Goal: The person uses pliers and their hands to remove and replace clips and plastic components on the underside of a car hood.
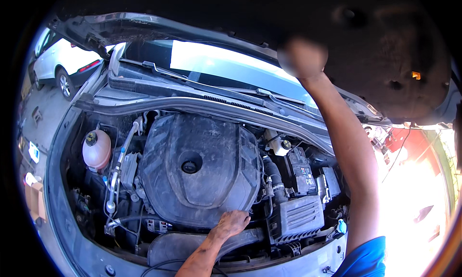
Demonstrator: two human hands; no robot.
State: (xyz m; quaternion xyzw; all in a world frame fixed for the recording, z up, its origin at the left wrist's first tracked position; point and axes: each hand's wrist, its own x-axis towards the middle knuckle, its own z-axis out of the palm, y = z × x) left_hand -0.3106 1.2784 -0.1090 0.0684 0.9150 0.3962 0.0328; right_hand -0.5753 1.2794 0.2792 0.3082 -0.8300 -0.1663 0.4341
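Note:
My left hand [233, 223] is closed, its fingers curled in, at the front edge of the black plastic engine cover [207, 152]. Whatever is inside those fingers, if anything, is hidden. The cover sits over the engine, with a round dark cap [189, 166] in its recess. Raised high, my right hand [307, 58] is close to the dark underside of the open hood [385, 51]. It is blurred, so neither its fingers nor anything in them can be made out.
Left of the cover stands a pinkish coolant tank [96, 149] with a dark cap. A ribbed air filter box [298, 217], the battery [302, 171] and a blue washer cap [341, 226] lie to the right. Beyond the windshield [211, 60], a white car [62, 60] is parked at far left.

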